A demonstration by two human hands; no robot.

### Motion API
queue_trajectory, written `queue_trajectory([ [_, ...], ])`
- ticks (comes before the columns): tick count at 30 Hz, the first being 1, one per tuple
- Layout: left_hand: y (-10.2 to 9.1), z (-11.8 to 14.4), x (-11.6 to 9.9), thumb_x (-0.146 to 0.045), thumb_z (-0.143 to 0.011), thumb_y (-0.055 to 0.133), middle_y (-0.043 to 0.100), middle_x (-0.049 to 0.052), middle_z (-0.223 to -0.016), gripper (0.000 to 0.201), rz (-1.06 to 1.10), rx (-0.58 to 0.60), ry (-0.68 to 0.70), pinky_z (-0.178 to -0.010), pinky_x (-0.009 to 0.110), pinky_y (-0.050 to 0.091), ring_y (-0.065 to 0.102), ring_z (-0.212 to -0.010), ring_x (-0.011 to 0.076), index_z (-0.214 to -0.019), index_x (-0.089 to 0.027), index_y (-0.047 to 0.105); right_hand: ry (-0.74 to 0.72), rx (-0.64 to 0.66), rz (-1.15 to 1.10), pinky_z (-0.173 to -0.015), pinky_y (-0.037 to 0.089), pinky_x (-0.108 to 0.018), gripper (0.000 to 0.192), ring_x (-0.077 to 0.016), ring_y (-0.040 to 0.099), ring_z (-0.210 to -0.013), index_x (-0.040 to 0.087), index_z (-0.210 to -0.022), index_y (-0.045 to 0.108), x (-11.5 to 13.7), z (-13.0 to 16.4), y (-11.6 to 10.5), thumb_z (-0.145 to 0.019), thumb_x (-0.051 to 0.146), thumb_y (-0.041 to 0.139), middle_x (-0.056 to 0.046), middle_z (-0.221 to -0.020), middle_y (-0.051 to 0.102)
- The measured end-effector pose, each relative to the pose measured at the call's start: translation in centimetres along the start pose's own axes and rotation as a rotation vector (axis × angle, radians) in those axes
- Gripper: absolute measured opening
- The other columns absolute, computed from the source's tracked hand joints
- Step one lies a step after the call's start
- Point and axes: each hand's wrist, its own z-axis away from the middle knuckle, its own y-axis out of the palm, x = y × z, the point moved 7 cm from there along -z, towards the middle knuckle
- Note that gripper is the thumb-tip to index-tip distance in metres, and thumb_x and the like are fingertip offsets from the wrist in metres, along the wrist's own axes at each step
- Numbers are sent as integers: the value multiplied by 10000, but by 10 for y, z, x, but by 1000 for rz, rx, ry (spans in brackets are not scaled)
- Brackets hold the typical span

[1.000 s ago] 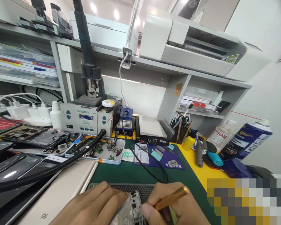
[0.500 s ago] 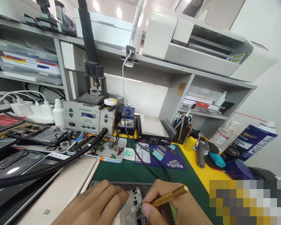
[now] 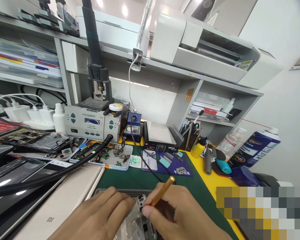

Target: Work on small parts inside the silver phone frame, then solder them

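An opened phone frame (image 3: 130, 223), silvery with dark fittings along its right strip, lies at the bottom middle on a perforated dark mat (image 3: 125, 192). My left hand (image 3: 97, 211) grips the frame from the left, its fingers curved over the upper edge and fingertips partly hidden. In my right hand (image 3: 175, 208) is a slim gold-coloured pen-shaped tool (image 3: 162, 191), pinched between thumb and fingers and tilted up to the right. Its tip is hidden behind the fingers, close to the frame's right strip.
Left of my hands lie phones and a gold tablet-like panel (image 3: 57, 203). Behind stand a tray of circuit boards (image 3: 126, 163), a grey soldering station (image 3: 86, 122) and a hot plate (image 3: 160, 133). A black hose (image 3: 72, 170) crosses the left side. Bottles and a spray can (image 3: 255, 146) stand right.
My right hand has shifted left and up along the phone frame, and the gold tool now stands steeper. My left hand keeps about the same hold. The whole view has shifted slightly.
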Motion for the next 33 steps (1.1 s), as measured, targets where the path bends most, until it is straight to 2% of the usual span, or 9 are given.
queue_trajectory([
  [6,4,0,-2,-870,-1135,905,978,48,-1294,645,-7,12,11,-890,365,688,895,-1009,295,-1416,-296,816,-204,0,-124,-727,507,-284,169,-211,734,-815,208,-936,917,13,-7,8,-1051,310,989,-24,-865,791],
  [9,10,7,1,-697,-1180,898,958,26,-1259,465,19,30,-31,-943,347,691,877,-1011,289,-1438,-319,820,-314,-17,-138,-733,514,-291,418,-208,698,-790,207,-881,920,18,-11,12,-1139,526,1004,-19,-795,756],
  [13,22,16,6,-419,-1102,894,924,13,-1235,314,110,97,-69,-980,363,689,845,-1008,297,-1397,-351,812,-378,-13,-174,-696,458,-305,710,-200,628,-760,196,-837,938,19,-14,19,-1203,803,899,-16,-734,696],
  [15,24,17,6,-411,-1076,912,914,19,-1210,286,138,104,-68,-953,388,697,823,-969,307,-1334,-349,805,-375,-6,-211,-680,428,-309,666,-193,604,-754,190,-848,950,18,-15,21,-1196,758,929,-6,-730,666],
  [19,22,15,5,-308,-1059,875,903,20,-1189,246,133,108,-92,-961,403,725,815,-945,304,-1283,-347,782,-315,15,-291,-695,394,-318,420,-190,583,-782,219,-804,889,13,-17,24,-1136,456,986,29,-735,605],
  [22,22,17,5,-264,-998,849,940,54,-1294,451,91,90,-108,-971,431,743,885,-1042,336,-1439,-332,776,-300,9,-308,-719,378,-326,431,-188,574,-800,238,-731,738,12,-16,22,-1102,325,940,44,-747,567],
  [26,26,27,7,-330,-1006,820,955,99,-1512,837,74,100,-114,-1088,470,757,949,-1263,388,-1820,-308,629,-270,-5,-308,-791,426,-336,457,-211,641,-870,244,-752,670,10,-13,16,-1131,361,896,8,-864,657],
  [29,26,30,9,-423,-1037,798,948,109,-1568,895,97,84,-136,-1208,471,744,948,-1354,395,-1897,-322,573,-234,21,-292,-828,454,-348,432,-235,675,-912,248,-790,681,9,-12,14,-1142,403,879,-18,-920,710],
  [33,23,26,9,-495,-1040,775,962,116,-1512,886,116,76,-138,-1174,492,770,966,-1263,403,-1892,-323,605,-165,21,-246,-791,421,-352,327,-224,643,-871,243,-854,749,9,-11,9,-1139,368,851,-15,-926,727],
])
